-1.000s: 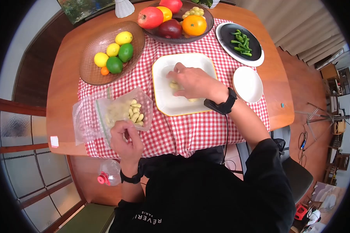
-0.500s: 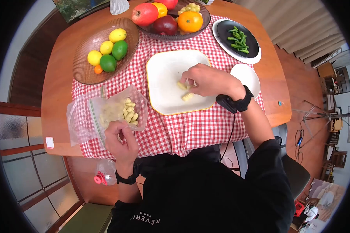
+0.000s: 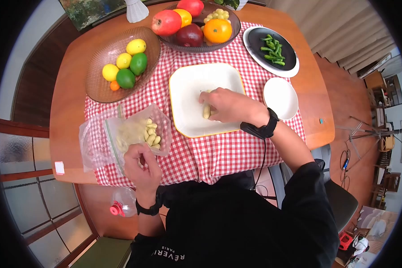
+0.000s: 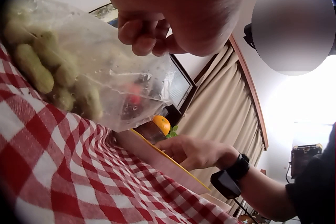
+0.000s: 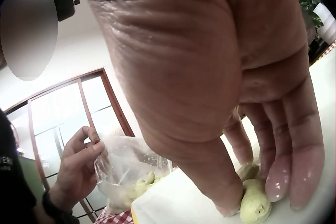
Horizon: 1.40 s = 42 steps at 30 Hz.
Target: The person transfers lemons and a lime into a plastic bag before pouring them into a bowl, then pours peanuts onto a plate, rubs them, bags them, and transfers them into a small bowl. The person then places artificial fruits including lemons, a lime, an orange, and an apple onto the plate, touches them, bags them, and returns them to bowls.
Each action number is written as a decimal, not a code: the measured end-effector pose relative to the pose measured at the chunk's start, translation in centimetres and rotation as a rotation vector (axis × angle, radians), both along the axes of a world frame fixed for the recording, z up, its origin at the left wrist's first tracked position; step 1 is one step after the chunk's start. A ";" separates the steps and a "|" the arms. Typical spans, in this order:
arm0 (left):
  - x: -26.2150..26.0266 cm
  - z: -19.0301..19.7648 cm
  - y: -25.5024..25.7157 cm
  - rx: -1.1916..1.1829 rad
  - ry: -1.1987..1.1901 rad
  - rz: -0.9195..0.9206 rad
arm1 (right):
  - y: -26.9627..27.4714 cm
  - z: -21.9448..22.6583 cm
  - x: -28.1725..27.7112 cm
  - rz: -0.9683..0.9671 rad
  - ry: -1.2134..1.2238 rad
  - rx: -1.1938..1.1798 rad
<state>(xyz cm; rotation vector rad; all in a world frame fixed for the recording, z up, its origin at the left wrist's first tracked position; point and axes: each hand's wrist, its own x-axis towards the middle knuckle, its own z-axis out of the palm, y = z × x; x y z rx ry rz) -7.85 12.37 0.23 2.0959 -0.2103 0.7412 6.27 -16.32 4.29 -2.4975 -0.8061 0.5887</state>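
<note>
My left hand (image 3: 143,169) pinches the edge of a clear zip bag (image 3: 114,145) lying on its side on the checked cloth. Pale green, peanut-shaped pieces (image 3: 152,136) fill part of it; the left wrist view also shows the bag (image 4: 115,71) below the curled fingers of my left hand (image 4: 178,14). Inside the white, yellow-rimmed tray (image 3: 185,85), my right hand (image 3: 236,106) reaches down over similar pieces (image 3: 207,111). The right wrist view has its thumb and fingers around a pale piece (image 5: 255,203) on the tray's floor, with another piece partly hidden behind.
Lemons and green fruit lie in a brown bowl (image 3: 96,67) at the back left. Behind the tray stands a bowl (image 3: 201,48) of mixed fruit. Green peppers (image 3: 273,50) rest on a black plate at the back right, near a white dish (image 3: 280,99).
Over the last second my right hand moved right within the tray, uncovering pale pieces, then came back left over them. My left hand stays at the bag's edge.
</note>
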 end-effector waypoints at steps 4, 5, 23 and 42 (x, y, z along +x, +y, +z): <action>-0.3 0.3 0.1 -0.017 0.054 -0.026 | 0.8 -0.4 0.1 0.032 -0.055 0.021; -0.2 0.2 0.1 -0.018 0.051 -0.028 | 1.0 0.0 0.1 0.051 -0.054 0.000; -0.1 -0.4 0.3 -0.044 -0.029 0.007 | -1.5 1.0 3.6 -0.033 -0.225 0.041; -0.2 -0.2 -0.1 -0.046 0.066 -0.037 | 6.0 2.9 -0.1 0.181 -0.145 0.475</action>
